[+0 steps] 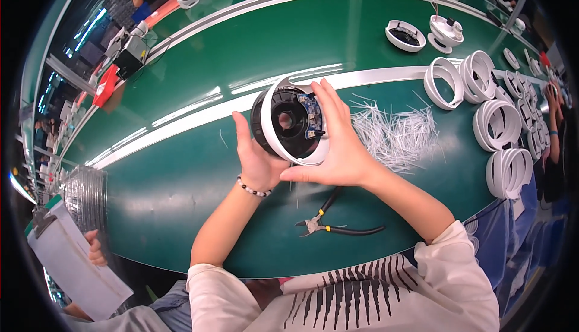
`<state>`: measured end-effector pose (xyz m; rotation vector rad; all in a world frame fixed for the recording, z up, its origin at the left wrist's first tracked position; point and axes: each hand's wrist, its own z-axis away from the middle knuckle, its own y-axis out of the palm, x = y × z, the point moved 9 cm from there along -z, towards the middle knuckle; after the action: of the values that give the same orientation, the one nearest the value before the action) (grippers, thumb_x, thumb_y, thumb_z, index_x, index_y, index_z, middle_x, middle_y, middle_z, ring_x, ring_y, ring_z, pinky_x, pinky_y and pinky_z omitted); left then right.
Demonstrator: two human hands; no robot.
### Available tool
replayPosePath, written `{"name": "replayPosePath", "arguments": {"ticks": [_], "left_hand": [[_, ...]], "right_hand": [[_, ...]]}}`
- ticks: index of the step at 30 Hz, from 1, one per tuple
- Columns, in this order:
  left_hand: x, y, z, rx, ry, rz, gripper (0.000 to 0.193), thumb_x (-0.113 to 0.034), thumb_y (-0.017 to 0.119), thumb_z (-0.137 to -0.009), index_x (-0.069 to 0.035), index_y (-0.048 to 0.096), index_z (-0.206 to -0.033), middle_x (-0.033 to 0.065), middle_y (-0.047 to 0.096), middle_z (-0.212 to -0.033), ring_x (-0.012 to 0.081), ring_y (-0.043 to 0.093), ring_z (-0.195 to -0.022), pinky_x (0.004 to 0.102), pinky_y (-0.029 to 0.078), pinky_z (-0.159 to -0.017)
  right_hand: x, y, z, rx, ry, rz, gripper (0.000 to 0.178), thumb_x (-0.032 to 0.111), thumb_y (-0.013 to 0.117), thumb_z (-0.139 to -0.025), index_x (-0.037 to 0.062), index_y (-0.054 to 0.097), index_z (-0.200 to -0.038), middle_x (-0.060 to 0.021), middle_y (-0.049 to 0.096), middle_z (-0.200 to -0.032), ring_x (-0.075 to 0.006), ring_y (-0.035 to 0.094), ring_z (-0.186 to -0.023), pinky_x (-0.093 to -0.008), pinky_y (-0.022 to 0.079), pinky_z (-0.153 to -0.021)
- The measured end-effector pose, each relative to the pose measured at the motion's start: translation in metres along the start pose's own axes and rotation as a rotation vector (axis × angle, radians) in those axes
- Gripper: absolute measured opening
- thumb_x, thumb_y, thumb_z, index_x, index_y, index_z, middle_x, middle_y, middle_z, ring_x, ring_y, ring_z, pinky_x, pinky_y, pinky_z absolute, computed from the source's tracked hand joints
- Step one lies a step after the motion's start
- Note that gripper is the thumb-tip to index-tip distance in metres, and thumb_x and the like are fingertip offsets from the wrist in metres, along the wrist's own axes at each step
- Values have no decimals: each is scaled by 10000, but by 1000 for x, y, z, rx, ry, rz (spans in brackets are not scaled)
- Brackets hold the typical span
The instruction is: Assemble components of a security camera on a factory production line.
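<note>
Between my hands is a round housing (288, 122), tilted on its side above the green bench. It has a white outer ring, a black inner part with a central hole, and a small blue circuit board (312, 115) at its right edge. My left hand (260, 162) holds it from below left, thumb pointing up and fingers hidden behind it. A beaded bracelet circles that wrist. My right hand (339, 145) grips the ring's right side, fingers up over the rim and thumb underneath. Cutting pliers (319, 223) with black handles lie on the bench nearer to me.
Thin white strips (395, 136) lie piled right of my hands. White rings (497, 125) crowd the right side. A conveyor belt (241, 48) beyond carries a white-and-black housing (405, 35) and a white device (446, 32). At left, another person's hand (95, 249) holds a clipboard (72, 253).
</note>
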<state>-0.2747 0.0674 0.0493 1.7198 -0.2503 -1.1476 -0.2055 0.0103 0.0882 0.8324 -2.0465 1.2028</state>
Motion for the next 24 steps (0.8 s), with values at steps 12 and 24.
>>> {"name": "replayPosePath", "arguments": {"ticks": [12, 24], "left_hand": [[2, -14, -8, 65, -167, 41, 536, -465, 303, -849, -61, 423, -1180, 134, 488, -1129, 256, 487, -1033, 419, 399, -893], [6, -3, -3, 119, -137, 5, 895, -745, 152, -724, -40, 384, -1224, 131, 450, -1194, 254, 456, -1085, 390, 384, -920]], "right_hand": [[-1, 0, -9, 76, -17, -186, 1200, 326, 813, -424, -54, 81, -1296, -275, 215, -1283, -395, 229, -1190, -437, 231, -989], [22, -2, -4, 14, -205, 132, 1123, 310, 808, -399, -38, 194, -1272, -221, 221, -1287, -394, 258, -1168, -462, 264, -950]]}}
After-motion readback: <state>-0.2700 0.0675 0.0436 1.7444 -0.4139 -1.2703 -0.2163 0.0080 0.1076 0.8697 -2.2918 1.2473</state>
